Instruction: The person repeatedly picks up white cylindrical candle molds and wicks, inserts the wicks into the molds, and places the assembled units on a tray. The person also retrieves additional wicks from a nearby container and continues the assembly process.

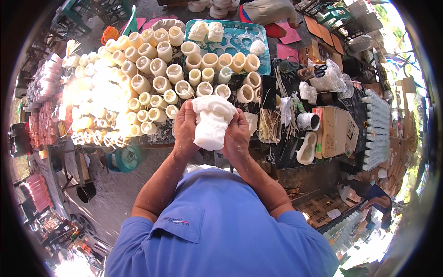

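Note:
Between my two hands, above the table's near edge, is a white moulded figure (pixel 212 122), wide and lumpy at its far end and narrower and rounded toward me. My left hand (pixel 185 128) grips its left side with the fingers curled behind it. On the opposite side my right hand (pixel 237 135) holds it in the same way. Just beyond it stand many cream-coloured cylindrical moulds (pixel 161 84), hollow at the top, some with thin sticks or wicks in them. A white lumpy piece (pixel 250 122) lies next to my right hand, partly hidden.
A teal tray (pixel 240 37) at the back carries white lumpy castings (pixel 215 31). Right of my hands are thin sticks (pixel 269 124), a cardboard box (pixel 339 130), a white shoe-shaped piece (pixel 306 148) and scissors (pixel 319 70). Rows of whitish pieces (pixel 377 129) stand far right. Another person (pixel 267 11) is beyond the tray.

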Demonstrator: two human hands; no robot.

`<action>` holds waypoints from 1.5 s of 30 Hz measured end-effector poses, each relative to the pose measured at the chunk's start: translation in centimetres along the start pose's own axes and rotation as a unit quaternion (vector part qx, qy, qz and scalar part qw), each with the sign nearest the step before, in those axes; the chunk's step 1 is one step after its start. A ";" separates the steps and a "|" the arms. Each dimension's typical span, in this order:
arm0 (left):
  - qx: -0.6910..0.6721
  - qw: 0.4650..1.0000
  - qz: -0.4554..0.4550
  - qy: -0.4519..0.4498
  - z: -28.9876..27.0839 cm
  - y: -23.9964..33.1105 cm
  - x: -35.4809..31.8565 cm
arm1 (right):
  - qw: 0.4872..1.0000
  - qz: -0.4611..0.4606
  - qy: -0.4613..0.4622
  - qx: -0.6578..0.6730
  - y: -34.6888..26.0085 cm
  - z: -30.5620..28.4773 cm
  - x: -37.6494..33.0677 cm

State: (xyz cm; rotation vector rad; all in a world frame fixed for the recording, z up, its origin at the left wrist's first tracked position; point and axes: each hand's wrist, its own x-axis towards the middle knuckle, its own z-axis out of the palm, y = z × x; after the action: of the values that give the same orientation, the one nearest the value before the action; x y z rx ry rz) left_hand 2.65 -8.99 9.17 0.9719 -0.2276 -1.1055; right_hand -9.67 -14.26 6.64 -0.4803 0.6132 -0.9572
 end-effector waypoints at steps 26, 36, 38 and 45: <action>0.191 0.962 0.143 0.131 -7.0 0.5 5.3 | 0.860 0.288 -0.261 -0.330 -8.6 -0.7 0.0; -0.110 0.989 -0.087 0.051 -9.5 1.6 -0.2 | 0.615 -0.079 0.189 -0.762 -21.0 -21.1 15.0; -0.096 0.989 -0.108 0.022 -8.5 0.4 -1.7 | 0.474 -0.050 0.212 -0.853 -22.2 -24.5 19.6; -0.060 0.986 -0.153 0.012 -4.3 -2.5 -2.9 | 0.362 0.002 0.234 -0.902 -21.2 -27.5 24.8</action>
State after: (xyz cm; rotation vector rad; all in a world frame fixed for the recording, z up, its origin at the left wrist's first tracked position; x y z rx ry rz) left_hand 2.22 -4.47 5.68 0.9319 0.0106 -1.3713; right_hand -30.21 -49.10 -6.90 -2.2011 2.1646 0.1427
